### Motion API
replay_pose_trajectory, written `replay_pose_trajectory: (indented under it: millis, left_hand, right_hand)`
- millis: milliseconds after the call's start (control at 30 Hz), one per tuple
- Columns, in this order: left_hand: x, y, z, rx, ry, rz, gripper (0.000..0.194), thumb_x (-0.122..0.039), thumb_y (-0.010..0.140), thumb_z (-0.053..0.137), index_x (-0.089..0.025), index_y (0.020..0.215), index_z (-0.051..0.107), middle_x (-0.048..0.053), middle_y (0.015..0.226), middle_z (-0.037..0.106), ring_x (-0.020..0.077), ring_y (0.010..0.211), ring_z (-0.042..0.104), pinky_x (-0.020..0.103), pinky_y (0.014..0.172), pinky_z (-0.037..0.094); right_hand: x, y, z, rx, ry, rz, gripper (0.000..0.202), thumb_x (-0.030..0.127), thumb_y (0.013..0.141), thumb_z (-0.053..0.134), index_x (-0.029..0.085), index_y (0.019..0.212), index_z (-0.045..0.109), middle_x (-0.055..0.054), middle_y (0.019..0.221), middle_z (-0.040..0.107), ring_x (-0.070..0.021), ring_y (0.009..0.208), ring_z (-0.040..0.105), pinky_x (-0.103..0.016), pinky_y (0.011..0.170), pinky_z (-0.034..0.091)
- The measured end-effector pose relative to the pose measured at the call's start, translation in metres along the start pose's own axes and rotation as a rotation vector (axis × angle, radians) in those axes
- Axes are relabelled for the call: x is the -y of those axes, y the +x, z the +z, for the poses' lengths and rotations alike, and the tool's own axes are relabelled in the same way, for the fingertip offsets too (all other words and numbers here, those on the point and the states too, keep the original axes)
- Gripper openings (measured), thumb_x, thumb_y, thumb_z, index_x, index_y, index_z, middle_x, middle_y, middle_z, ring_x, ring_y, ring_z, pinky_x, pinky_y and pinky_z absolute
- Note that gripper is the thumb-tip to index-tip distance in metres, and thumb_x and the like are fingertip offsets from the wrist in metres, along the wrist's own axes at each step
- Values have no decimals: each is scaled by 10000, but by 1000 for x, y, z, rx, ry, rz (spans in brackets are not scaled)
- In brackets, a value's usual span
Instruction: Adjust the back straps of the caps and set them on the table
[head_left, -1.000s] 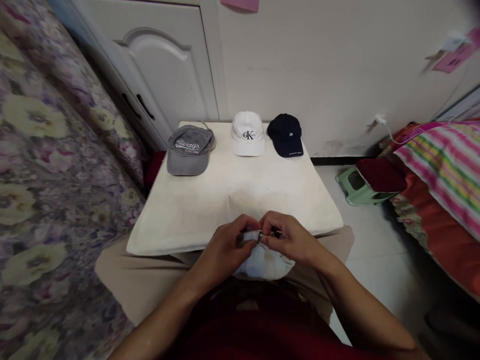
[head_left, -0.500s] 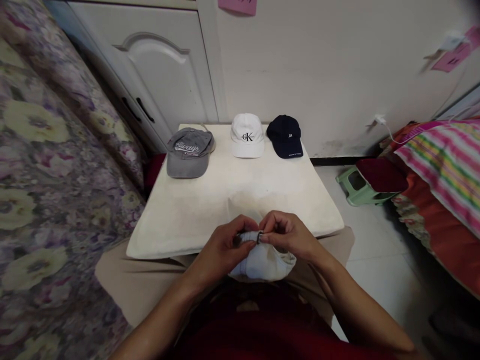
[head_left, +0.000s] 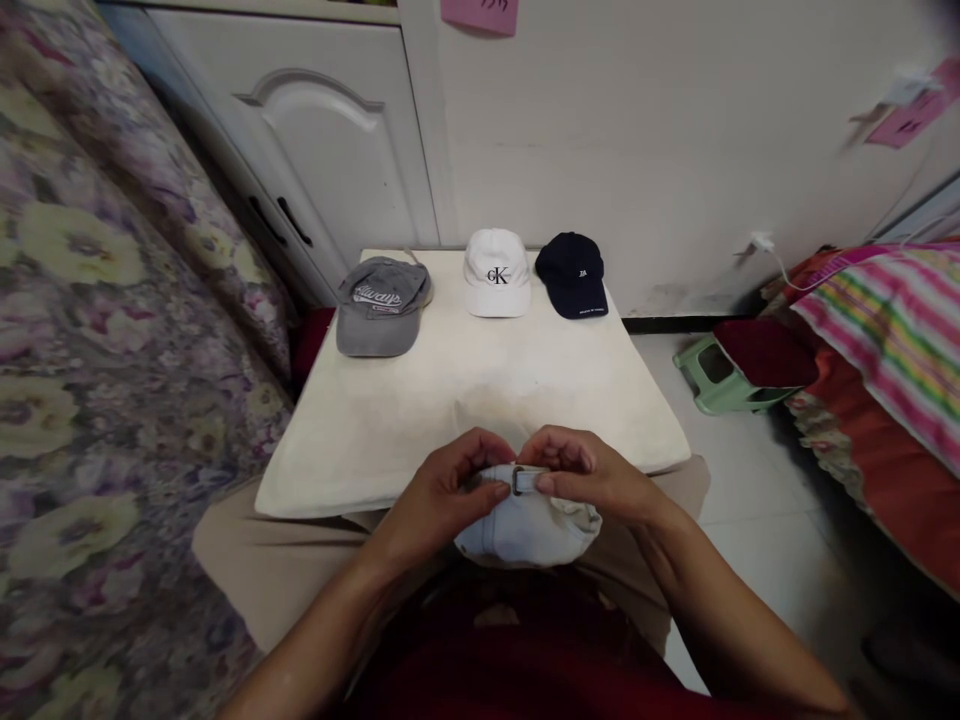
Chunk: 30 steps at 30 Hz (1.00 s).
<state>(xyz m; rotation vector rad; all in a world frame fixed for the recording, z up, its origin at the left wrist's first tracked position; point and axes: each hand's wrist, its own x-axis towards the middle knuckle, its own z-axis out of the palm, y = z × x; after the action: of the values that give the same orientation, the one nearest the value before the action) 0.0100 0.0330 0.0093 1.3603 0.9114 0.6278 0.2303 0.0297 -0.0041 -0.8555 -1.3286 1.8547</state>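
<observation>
A pale blue cap is held over my lap at the table's near edge, its back strap and small dark buckle facing up. My left hand pinches the band just left of the buckle. On the other side, my right hand grips the strap between thumb and fingers. Three caps sit along the far part of the table: a grey one with white lettering at the left, a white one in the middle and a dark navy one at the right.
Behind the table stand a white cabinet and a wall. A flowered curtain hangs at the left. To the right are a green stool with a dark red top and a bed with a striped cover.
My right thumb has slid right along the strap, away from the buckle, so more of the strap and buckle shows. My left hand has barely moved.
</observation>
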Motion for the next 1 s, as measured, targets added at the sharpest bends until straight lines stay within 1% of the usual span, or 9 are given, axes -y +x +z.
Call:
replay_pose_trajectory:
  millis: [133, 267, 500, 600, 700, 833, 933, 1000]
  left_hand:
    - [0, 0, -1, 12, 15, 1, 167, -248, 836, 659, -201, 979, 586, -4, 865, 600, 138, 763, 541, 248, 639, 401]
    - [-1, 1, -1, -6, 29, 4, 183, -243, 807, 670, -197, 963, 585, -6, 842, 599, 143, 752, 541, 254, 638, 405]
    - [1, 1, 2, -1, 67, 5, 140, -231, 850, 645, -200, 978, 600, -14, 836, 604, 132, 740, 531, 250, 640, 391]
    - [3, 0, 3, -3, 49, 0, 138, -238, 860, 643, -200, 985, 601, -8, 855, 610, 137, 764, 540, 252, 651, 393]
    - [4, 1, 4, 10, -18, -12, 159, -258, 851, 656, -197, 982, 590, 3, 879, 620, 145, 783, 552, 257, 663, 402]
    - [5, 5, 4, 47, -83, -22, 200, -283, 813, 683, -197, 963, 582, 5, 868, 620, 151, 778, 563, 268, 678, 413]
    - [4, 5, 4, 63, -13, -11, 166, -288, 851, 641, -208, 986, 586, 8, 896, 635, 160, 808, 567, 271, 693, 417]
    - [2, 4, 3, 68, 144, 10, 140, -309, 898, 595, -215, 1001, 606, 11, 902, 644, 170, 823, 564, 279, 706, 416]
  right_hand:
    - [-2, 2, 2, -38, 34, 37, 199, 269, 761, 784, 185, 898, 666, 28, 760, 632, -101, 653, 550, -224, 582, 403]
    - [-3, 3, 5, -78, 26, 41, 209, 262, 730, 803, 191, 870, 664, 30, 750, 635, -104, 644, 544, -228, 578, 410]
    - [-6, 3, 7, -132, -24, 41, 199, 250, 726, 788, 183, 830, 634, 37, 719, 596, -97, 622, 507, -230, 564, 366]
    - [-3, 2, 8, -132, -74, 39, 197, 268, 734, 771, 185, 826, 619, 35, 716, 586, -104, 622, 493, -238, 560, 348]
    - [-1, 2, 8, -122, -105, 44, 198, 284, 735, 761, 189, 821, 612, 36, 711, 575, -106, 614, 478, -242, 555, 338]
    - [-3, 3, 6, -79, -81, 45, 207, 291, 715, 768, 192, 809, 613, 37, 715, 561, -108, 627, 467, -240, 559, 334]
    - [-6, 3, 4, -70, -51, 55, 207, 291, 709, 765, 191, 798, 607, 41, 709, 549, -104, 618, 457, -238, 553, 322]
    - [-8, 2, 3, -80, -48, 57, 201, 281, 711, 759, 189, 798, 604, 45, 697, 541, -99, 602, 446, -237, 542, 308]
